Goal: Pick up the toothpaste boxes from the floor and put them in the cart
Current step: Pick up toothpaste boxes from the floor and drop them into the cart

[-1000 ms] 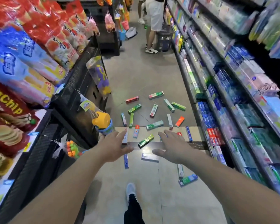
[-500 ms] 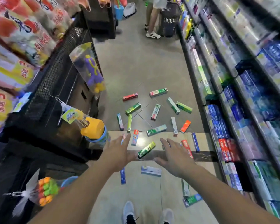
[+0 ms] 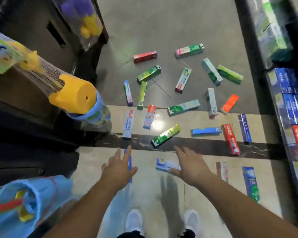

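Polished tiled floor [image 3: 175, 28], grey farther off, beige nearer, crossed by a dark marbled strip [image 3: 205, 146]. Scattered across it: many long cardboard toothpaste boxes [image 3: 183, 107] (green, red, blue, white, orange), lying flat at all angles, mostly apart. Two white shoes [image 3: 133, 220] planted on the beige tiles.

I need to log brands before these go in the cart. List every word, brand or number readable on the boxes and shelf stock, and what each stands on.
No text can be read for certain.
White and blue box: blue characters down its length, too blurred to read.
Red box: white lettering, blurred.
Green box: logo, unreadable.
Blue boxes on the shelf: print too small.
Hanging toy tag: picture only, smeared.
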The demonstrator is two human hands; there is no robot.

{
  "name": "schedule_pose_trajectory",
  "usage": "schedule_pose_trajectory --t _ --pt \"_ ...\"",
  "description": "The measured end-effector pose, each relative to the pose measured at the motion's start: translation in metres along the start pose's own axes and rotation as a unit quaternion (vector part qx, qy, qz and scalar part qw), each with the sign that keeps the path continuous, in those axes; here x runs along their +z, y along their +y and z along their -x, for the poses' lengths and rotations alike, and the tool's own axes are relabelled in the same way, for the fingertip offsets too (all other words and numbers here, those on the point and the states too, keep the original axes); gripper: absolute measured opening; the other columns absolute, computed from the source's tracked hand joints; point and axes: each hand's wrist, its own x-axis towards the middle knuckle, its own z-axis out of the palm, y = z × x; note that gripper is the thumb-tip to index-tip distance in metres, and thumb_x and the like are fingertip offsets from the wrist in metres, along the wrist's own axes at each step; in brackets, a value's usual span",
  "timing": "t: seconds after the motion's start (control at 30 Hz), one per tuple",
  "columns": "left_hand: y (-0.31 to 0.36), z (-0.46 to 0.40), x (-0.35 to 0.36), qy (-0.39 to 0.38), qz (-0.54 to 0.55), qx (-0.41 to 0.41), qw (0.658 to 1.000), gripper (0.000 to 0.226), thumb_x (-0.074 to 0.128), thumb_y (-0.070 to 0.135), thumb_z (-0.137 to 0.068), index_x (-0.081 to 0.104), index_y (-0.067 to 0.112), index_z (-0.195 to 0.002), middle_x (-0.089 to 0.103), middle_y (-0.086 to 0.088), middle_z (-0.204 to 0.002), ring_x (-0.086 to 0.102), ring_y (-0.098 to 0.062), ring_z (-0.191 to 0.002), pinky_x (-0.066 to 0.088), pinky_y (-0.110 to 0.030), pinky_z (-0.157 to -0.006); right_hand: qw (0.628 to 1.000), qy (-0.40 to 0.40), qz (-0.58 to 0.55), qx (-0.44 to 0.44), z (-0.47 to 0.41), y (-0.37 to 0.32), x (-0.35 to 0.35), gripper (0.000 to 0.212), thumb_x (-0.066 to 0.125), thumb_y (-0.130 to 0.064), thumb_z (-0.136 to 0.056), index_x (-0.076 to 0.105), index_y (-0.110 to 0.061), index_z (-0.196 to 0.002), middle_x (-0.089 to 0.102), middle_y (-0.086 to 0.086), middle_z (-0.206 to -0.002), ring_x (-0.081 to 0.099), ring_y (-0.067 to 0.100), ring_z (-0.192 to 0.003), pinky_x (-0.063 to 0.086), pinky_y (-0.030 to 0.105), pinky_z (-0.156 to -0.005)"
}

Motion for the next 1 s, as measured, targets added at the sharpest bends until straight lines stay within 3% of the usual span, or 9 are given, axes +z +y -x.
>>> schedule_pose_trajectory --t 0.23,0.37,0.43,0.57,0.7,0.8,1.0 --pt "-0.027 -0.136 0.135 -0.026 0.003 -0.039 0.999 0.084 0.046 0.057 -0.095 -0.015 0.042 -0.152 0.013 -0.01 -0.159 0.041 -0.035 -0.131 0.04 -0.046 -0.099 0.999 -0.039 0.019 -0.01 -0.126 0.038 0.152 0.1 0.067 -0.064 -0.078 0.017 -0.022 -0.154 0.03 0.015 -0.153 0.032 0.033 -0.138 0.032 0.041 -0.109" --pt "-0.035 -0.193 0.194 -0.023 0.039 -0.042 0.998 0.095 0.052 0.054 -0.094 -0.025 0.043 -0.148 0.032 -0.017 -0.139 0.058 -0.039 -0.102 0.05 -0.042 -0.084 0.997 -0.069 0.039 0.008 -0.174 0.057 0.206 0.102 0.077 -0.06 -0.069 0.025 -0.021 -0.148 0.043 0.011 -0.14 0.042 0.032 -0.128 0.036 0.042 -0.103" --pt "-0.038 -0.208 0.207 -0.024 0.056 -0.051 0.997 0.097 0.053 0.053 -0.094 -0.026 0.044 -0.148 0.033 -0.015 -0.129 0.06 -0.037 -0.089 0.05 -0.038 -0.077 0.995 -0.083 0.057 0.012 -0.185 0.064 0.221 0.094 0.079 -0.056 -0.068 0.031 -0.021 -0.14 0.048 0.009 -0.131 0.046 0.03 -0.12 0.037 0.043 -0.097" --pt "-0.037 -0.222 0.226 -0.009 0.068 -0.062 0.996 0.1 0.06 0.042 -0.092 -0.019 0.038 -0.152 0.029 -0.013 -0.12 0.05 -0.028 -0.061 0.049 -0.034 -0.067 0.993 -0.067 0.1 0.014 -0.197 0.07 0.246 0.057 0.065 -0.029 -0.088 0.036 -0.019 -0.135 0.042 0.01 -0.133 0.043 0.03 -0.118 0.039 0.041 -0.093" --pt "-0.032 -0.225 0.23 0.003 0.058 -0.088 0.994 0.102 0.062 0.023 -0.089 -0.016 0.035 -0.154 0.03 -0.014 -0.123 0.05 -0.03 -0.058 0.048 -0.036 -0.063 0.992 -0.061 0.109 0.023 -0.199 0.062 0.252 0.046 0.062 -0.02 -0.09 0.039 -0.016 -0.129 0.044 0.009 -0.129 0.046 0.029 -0.114 0.043 0.041 -0.088" --pt "-0.031 -0.217 0.207 0.02 0.06 -0.076 0.995 0.102 0.06 0.023 -0.09 -0.019 0.038 -0.152 0.032 -0.013 -0.121 0.048 -0.027 -0.056 0.046 -0.035 -0.061 0.991 -0.04 0.117 0.051 -0.195 0.054 0.23 0.039 0.054 -0.011 -0.092 0.039 -0.013 -0.129 0.044 0.01 -0.129 0.046 0.028 -0.116 0.045 0.039 -0.083" --pt "-0.003 -0.129 0.071 0.056 0.091 -0.055 0.993 0.095 0.058 0.024 -0.09 -0.011 0.041 -0.153 0.034 -0.015 -0.122 0.056 -0.036 -0.07 0.053 -0.043 -0.071 0.997 0.02 0.042 0.062 -0.117 0.028 0.101 0.047 0.064 -0.026 -0.085 0.041 -0.013 -0.124 0.044 0.007 -0.125 0.046 0.026 -0.117 0.045 0.036 -0.076"
